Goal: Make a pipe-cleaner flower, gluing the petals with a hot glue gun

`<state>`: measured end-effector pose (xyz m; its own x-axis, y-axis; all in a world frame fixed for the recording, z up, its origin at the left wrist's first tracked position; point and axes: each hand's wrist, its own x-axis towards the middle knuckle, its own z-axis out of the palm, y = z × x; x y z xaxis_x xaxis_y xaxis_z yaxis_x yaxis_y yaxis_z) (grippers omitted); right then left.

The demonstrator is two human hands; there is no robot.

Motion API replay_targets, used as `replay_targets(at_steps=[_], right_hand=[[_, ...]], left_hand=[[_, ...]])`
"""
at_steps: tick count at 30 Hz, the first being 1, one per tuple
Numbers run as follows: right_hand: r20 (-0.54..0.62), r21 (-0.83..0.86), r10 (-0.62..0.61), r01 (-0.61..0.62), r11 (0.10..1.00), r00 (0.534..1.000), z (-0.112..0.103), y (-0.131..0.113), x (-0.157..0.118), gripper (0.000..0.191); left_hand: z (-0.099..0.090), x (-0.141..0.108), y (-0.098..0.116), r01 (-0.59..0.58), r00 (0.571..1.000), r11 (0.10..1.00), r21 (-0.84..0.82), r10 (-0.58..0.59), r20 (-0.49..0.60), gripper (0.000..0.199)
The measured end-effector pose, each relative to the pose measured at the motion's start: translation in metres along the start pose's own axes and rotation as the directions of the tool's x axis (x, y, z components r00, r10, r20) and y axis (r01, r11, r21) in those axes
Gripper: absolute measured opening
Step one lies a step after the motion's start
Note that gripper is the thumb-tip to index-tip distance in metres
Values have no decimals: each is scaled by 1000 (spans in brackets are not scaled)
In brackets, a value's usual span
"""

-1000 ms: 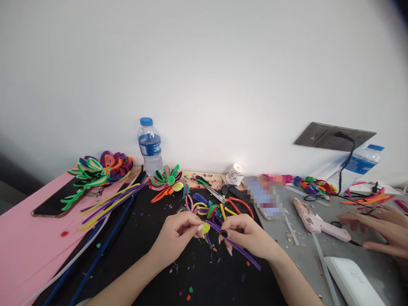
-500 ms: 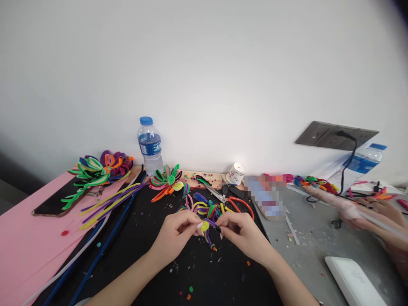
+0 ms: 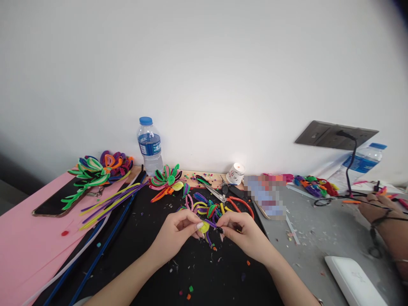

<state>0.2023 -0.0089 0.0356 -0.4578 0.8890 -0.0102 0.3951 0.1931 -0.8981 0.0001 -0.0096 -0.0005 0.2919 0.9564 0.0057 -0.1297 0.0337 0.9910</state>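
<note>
Between the fingertips of my left hand [image 3: 183, 229] is a small coiled yellow pipe cleaner [image 3: 204, 227]. My right hand [image 3: 237, 231] pinches a short purple pipe cleaner [image 3: 211, 222], which reaches across to the yellow coil; whether the two are joined I cannot tell. Just beyond my fingers lies a heap of bent, multicoloured pipe cleaners [image 3: 200, 207]. Scissors with orange handles [image 3: 240, 205] rest behind my right hand. All of this is over a black mat [image 3: 143, 259] strewn with tiny scraps.
Left are straight purple and yellow pipe cleaners [image 3: 110, 206], a dark phone [image 3: 55, 203] and pipe-cleaner flowers [image 3: 168, 180]. Near the wall stand a water bottle [image 3: 149, 146] and a paper cup [image 3: 236, 174]. At right are a co-worker's hand [image 3: 378, 208], a black cable [image 3: 352, 163] and a white case [image 3: 353, 278].
My hands stay nearly in place, the yellow coil turned slightly between my fingers. The co-worker's hand and forearm at right have drawn back to the right, uncovering the coloured pipe cleaners there.
</note>
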Motion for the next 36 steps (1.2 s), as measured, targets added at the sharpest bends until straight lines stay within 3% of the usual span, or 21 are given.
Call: replay_targets(at_steps=[12, 24, 36], right_hand=[[38, 135, 35, -40, 990, 999, 2, 3, 2, 15], [118, 357, 192, -222, 907, 974, -2, 5, 3, 25], [160, 382, 198, -246, 891, 967, 1, 9, 4, 26]], left_hand=[[1, 0, 4, 28, 998, 999, -25, -29, -53, 13], [1, 1, 3, 36, 998, 998, -43, -38, -58, 15], [3, 1, 6, 48, 997, 998, -44, -51, -64, 18]])
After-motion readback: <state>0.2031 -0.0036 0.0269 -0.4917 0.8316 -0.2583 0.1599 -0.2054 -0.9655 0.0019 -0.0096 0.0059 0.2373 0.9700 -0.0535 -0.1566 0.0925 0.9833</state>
